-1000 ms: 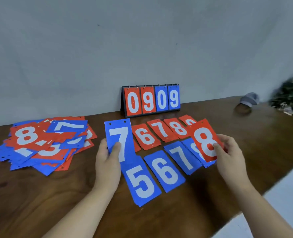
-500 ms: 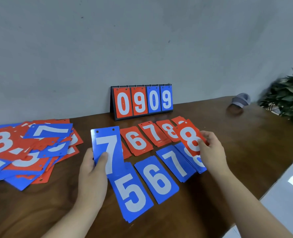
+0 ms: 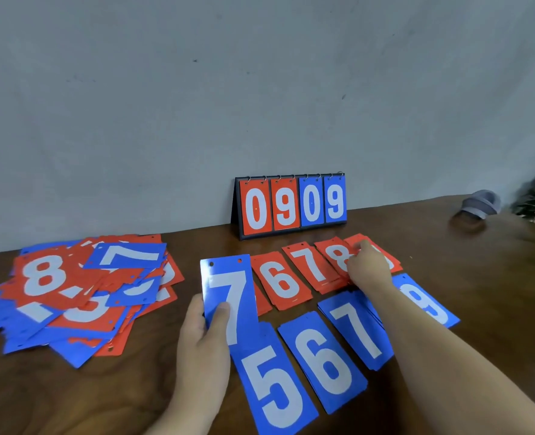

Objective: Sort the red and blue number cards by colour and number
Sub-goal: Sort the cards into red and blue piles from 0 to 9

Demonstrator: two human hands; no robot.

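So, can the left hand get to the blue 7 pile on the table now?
Probably yes. The left hand holds a blue 7 card, and the blue 7 pile lies uncovered further right. The right forearm passes just beside that pile, so it may crowd a little.

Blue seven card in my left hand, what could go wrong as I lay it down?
The blue 7 card in your left hand hangs over the blue 5 pile, so it might land there. Your right forearm lies over the blue 7 pile's edge and could drag it askew.
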